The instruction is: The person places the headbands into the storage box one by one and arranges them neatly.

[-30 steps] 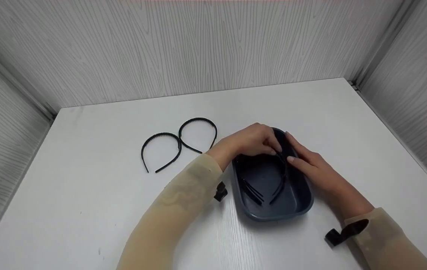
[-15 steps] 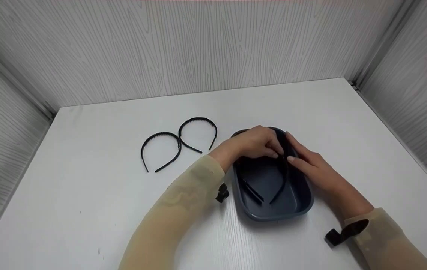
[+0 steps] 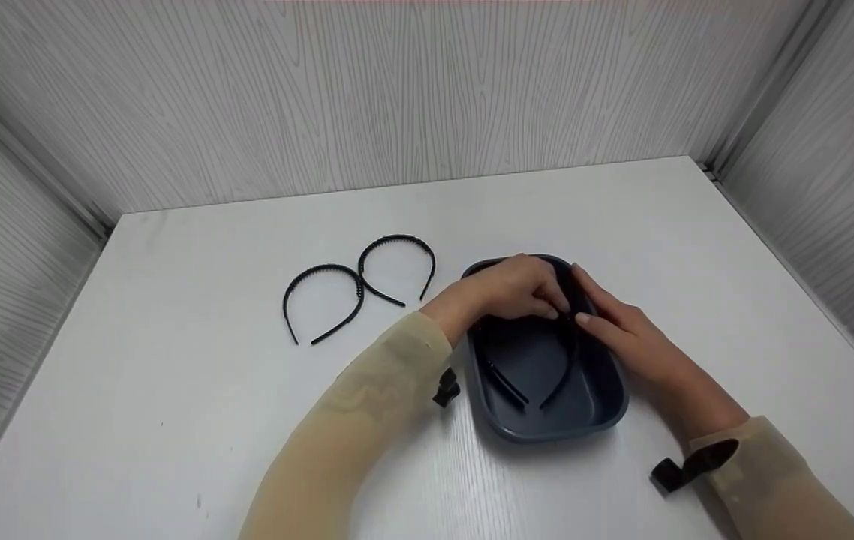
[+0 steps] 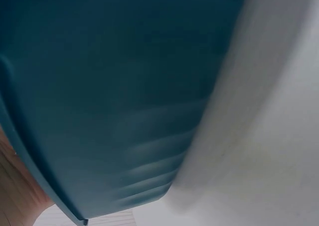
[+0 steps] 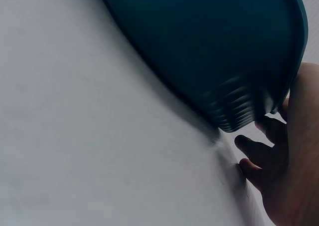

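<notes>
Head view, and here's the left hand [image 3: 521, 289] down in the basin [image 3: 524, 436], fingers curled, apparently pinching a black headband [image 3: 563, 379] that runs from the fingertips toward the person! Just beside them, the right hand [image 3: 626, 322] grips the wall, thumb over the rim. Well left of the left fingers, a second headband [image 3: 329, 266] touches a third headband [image 3: 397, 237]. Looks like the settling-in step; next, I'd judge, calls for loosening that pinch and lifting the fingers clear
</notes>
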